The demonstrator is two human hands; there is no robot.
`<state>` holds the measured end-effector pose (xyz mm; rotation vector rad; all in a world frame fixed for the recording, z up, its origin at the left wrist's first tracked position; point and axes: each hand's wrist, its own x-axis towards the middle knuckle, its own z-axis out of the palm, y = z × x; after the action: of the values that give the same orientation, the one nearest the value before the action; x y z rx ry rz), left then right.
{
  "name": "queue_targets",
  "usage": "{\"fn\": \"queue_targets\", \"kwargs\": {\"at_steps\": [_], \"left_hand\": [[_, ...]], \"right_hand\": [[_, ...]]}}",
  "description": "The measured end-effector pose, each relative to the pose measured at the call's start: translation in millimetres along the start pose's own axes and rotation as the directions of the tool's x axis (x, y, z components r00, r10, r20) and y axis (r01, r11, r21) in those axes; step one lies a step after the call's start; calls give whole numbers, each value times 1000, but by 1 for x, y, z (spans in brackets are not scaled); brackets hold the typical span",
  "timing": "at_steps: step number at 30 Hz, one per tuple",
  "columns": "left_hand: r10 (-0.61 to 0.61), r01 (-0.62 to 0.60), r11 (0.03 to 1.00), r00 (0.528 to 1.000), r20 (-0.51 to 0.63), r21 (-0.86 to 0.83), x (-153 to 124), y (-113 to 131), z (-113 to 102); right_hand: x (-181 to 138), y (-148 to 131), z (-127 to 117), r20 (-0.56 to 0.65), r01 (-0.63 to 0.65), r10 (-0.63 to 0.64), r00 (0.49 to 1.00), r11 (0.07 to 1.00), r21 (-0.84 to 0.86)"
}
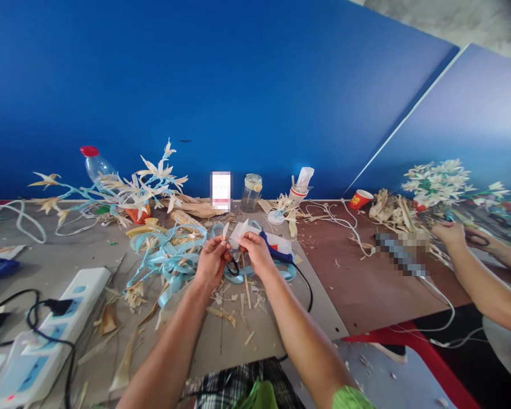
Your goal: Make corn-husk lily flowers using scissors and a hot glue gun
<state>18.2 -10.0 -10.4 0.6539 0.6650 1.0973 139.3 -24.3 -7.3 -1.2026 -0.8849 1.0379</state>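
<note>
My left hand [212, 258] and my right hand [255, 250] meet over the middle of the grey table [80, 250]. Both are closed in a pinch on a small pale husk strip [238, 232] held between them. A thin pale sliver [225, 229] sticks up from my left fingers. Under the hands lie tangled light-blue ribbons [170, 255], black scissors [233, 267] and a blue glue gun [276, 250] with a black cord. Pale husk scraps [230, 309] litter the table near my wrists.
A white power strip [46, 335] with black plugs lies at the left. A branch of pale husk flowers [140, 187], a red-capped bottle [96, 165], a glass jar [251, 192] and a cup [298, 192] stand along the blue wall. At the right, another person's hand [449, 233] works beside a white flower bunch [440, 182] and a red cup [360, 199].
</note>
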Motion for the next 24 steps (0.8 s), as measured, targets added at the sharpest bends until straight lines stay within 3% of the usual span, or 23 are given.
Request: {"fn": "queue_targets", "kwargs": {"at_steps": [6, 13, 24], "left_hand": [[-139, 139, 990, 989, 56, -3, -4, 5, 2], [-147, 147, 985, 989, -4, 86, -8, 4, 8], [-171, 169, 981, 985, 9, 97, -7, 3, 5]], "right_hand": [[-2, -2, -3, 78, 34, -31, 997, 999, -31], [0, 2, -6, 137, 19, -2, 991, 992, -123], [-2, 1, -6, 168, 17, 13, 986, 984, -176]]}}
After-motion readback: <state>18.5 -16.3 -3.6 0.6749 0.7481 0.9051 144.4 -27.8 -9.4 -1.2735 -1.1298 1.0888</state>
